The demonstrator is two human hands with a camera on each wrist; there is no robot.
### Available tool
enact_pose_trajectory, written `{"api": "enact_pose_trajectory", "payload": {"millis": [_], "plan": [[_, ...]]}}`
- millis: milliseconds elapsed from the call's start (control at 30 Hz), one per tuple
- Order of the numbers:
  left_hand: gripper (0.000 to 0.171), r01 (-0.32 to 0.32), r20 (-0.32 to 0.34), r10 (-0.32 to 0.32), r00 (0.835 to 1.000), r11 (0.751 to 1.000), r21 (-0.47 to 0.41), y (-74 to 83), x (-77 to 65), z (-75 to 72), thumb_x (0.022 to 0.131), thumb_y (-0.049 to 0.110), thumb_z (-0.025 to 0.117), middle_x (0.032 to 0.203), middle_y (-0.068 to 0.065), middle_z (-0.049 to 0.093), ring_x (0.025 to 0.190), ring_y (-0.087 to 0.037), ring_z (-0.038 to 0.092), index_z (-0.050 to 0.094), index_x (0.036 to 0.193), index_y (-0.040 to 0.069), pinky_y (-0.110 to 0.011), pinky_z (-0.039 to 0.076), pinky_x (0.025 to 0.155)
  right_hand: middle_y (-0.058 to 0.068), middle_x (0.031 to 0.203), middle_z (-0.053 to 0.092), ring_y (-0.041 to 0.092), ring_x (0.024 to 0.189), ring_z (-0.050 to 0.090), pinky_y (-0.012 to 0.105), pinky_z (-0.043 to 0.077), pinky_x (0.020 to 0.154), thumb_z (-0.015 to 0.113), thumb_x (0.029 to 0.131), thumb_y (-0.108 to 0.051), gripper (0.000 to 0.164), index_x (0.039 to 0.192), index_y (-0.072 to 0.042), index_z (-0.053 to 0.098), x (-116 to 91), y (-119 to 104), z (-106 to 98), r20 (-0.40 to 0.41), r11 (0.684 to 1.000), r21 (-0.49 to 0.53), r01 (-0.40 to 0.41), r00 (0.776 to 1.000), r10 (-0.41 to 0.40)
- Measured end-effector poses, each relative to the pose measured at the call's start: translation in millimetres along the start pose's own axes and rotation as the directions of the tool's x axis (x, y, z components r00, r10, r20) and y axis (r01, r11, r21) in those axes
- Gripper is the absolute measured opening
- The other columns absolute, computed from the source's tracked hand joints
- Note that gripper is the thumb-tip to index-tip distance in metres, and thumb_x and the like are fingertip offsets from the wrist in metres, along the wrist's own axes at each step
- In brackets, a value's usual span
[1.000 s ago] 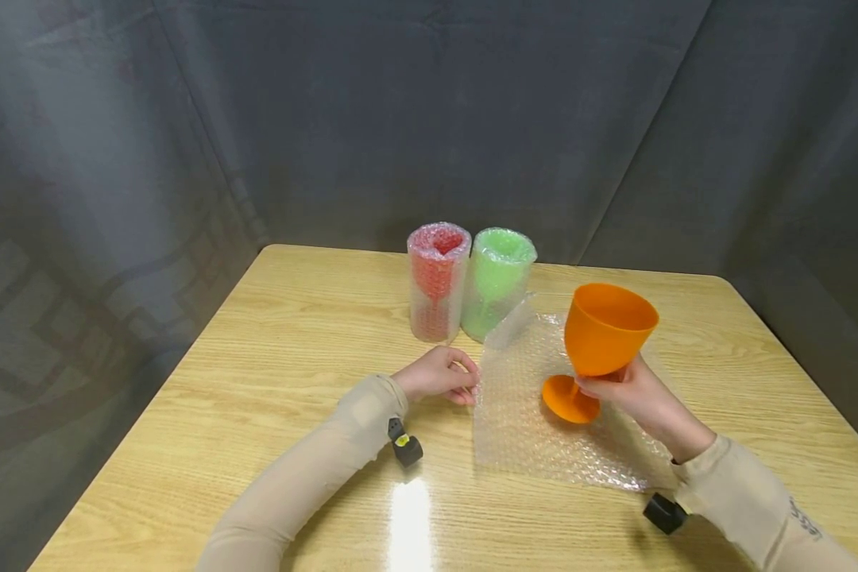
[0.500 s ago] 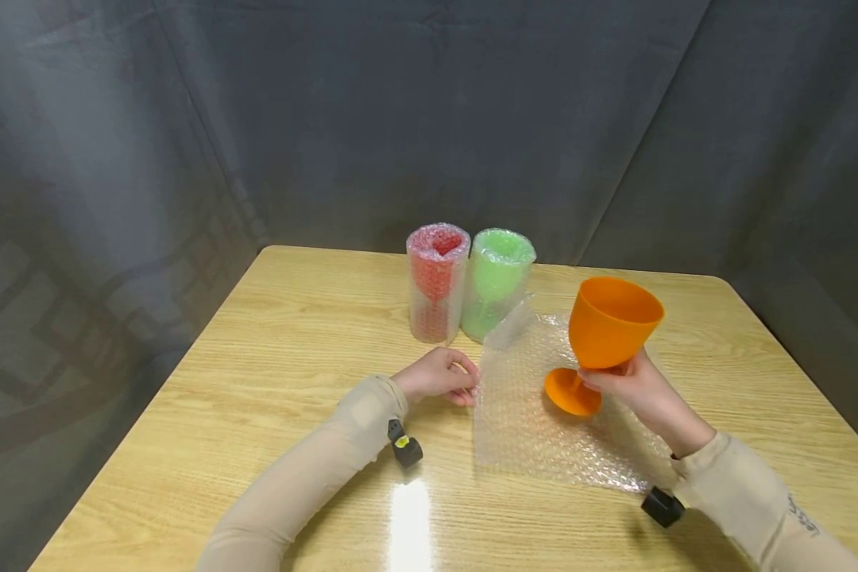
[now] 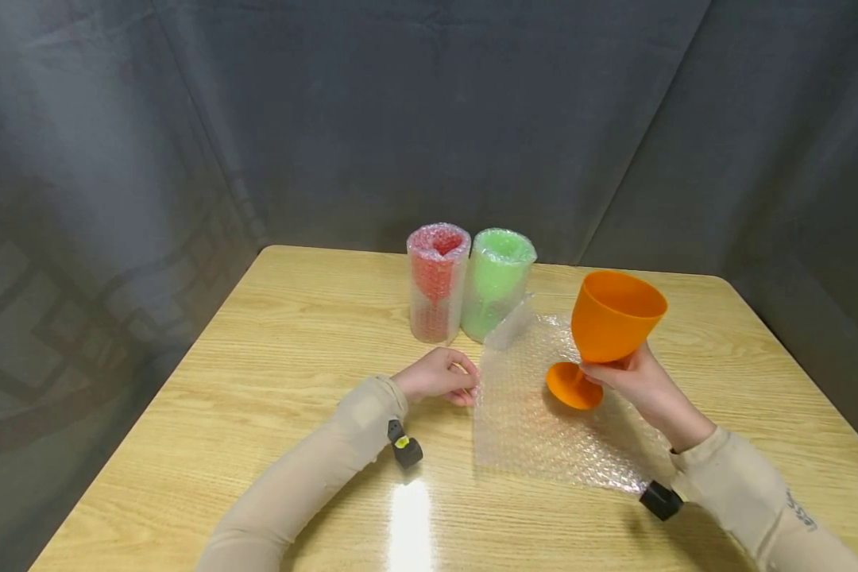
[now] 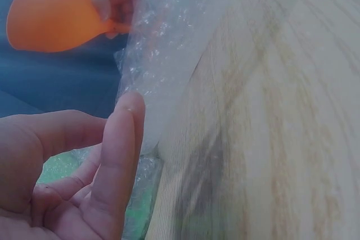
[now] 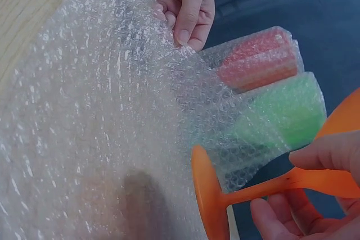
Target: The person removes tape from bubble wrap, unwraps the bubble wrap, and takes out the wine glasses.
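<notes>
**Orange goblet held tilted over bubble wrap, left hand at the sheet's edge**

Head view: orange goblet [image 3: 615,322] right of centre, over the bubble wrap sheet [image 3: 518,413]. Bowl up, leaning toward the right side of the frame; foot at lower left of the bowl, looks raised, shadow on the sheet below it. Right hand [image 3: 639,389] comes in from lower right, thumb and fingers clamped around the stem just under the bowl; right wrist view shows the same grip at lower right.

Left hand [image 3: 439,375] around the middle of the frame, at the sheet's left edge. Fingers bent, thumb and fingertips close together at the plastic; can't tell if they pinch it or only touch it.

Sheet lies flat on most of the table [image 3: 293,342] it covers, upper left corner turned up in front of the green wrapped goblet [image 3: 499,278]. Red wrapped goblet [image 3: 434,294] just beside it on the left, both upright, upper centre. Dark grey curtain [image 3: 429,119] across the top. Beige sleeves [image 3: 314,477] on both arms, black camera [image 3: 406,453] at the left wrist, another at the right.
</notes>
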State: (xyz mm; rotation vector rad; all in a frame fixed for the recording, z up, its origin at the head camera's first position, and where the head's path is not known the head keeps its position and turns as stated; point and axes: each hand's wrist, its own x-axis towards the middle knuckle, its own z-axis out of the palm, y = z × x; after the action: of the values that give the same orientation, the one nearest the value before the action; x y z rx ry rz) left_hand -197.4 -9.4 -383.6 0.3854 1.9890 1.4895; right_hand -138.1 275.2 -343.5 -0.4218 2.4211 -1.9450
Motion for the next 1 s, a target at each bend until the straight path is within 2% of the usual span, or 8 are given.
{"api": "enact_pose_trajectory", "payload": {"millis": [400,767,1000], "plan": [[0.015,-0.008,0.001,0.008,1.000,1.000,-0.008,-1.4,0.2,-0.2,0.090,0.002,0.054,0.068,-0.003,0.061,0.056,-0.006,0.061,0.057,0.101,-0.007,-0.019,0.056,0.059,-0.008,0.095,0.053,0.003,0.082,0.054,0.015,0.050,0.071,0.059,0.083,0.011,0.043,0.110,-0.019,0.046,3.2,-2.8,-1.4,-0.007,0.999,0.012,0.031,0.999,-0.031],[0.014,-0.005,0.001,0.005,1.000,1.000,-0.009,-1.9,0.7,-0.2,0.090,0.002,0.054,0.067,-0.003,0.061,0.056,-0.006,0.060,0.057,0.100,-0.007,-0.019,0.056,0.058,-0.008,0.094,0.055,0.004,0.081,0.055,0.017,0.051,0.070,0.057,0.082,0.014,0.043,0.108,-0.019,0.048,6.9,-3.6,-1.9,-0.007,0.998,0.063,0.022,1.000,-0.022],[0.013,0.001,0.005,0.000,1.000,1.000,-0.024,-2.8,1.9,0.3,0.090,0.001,0.054,0.067,-0.003,0.060,0.056,-0.006,0.060,0.056,0.100,-0.007,-0.018,0.055,0.058,-0.009,0.093,0.055,0.002,0.080,0.057,0.016,0.053,0.070,0.058,0.083,0.011,0.041,0.108,-0.020,0.048,8.4,-3.5,-4.5,-0.003,0.999,0.041,0.021,1.000,-0.020]]}}
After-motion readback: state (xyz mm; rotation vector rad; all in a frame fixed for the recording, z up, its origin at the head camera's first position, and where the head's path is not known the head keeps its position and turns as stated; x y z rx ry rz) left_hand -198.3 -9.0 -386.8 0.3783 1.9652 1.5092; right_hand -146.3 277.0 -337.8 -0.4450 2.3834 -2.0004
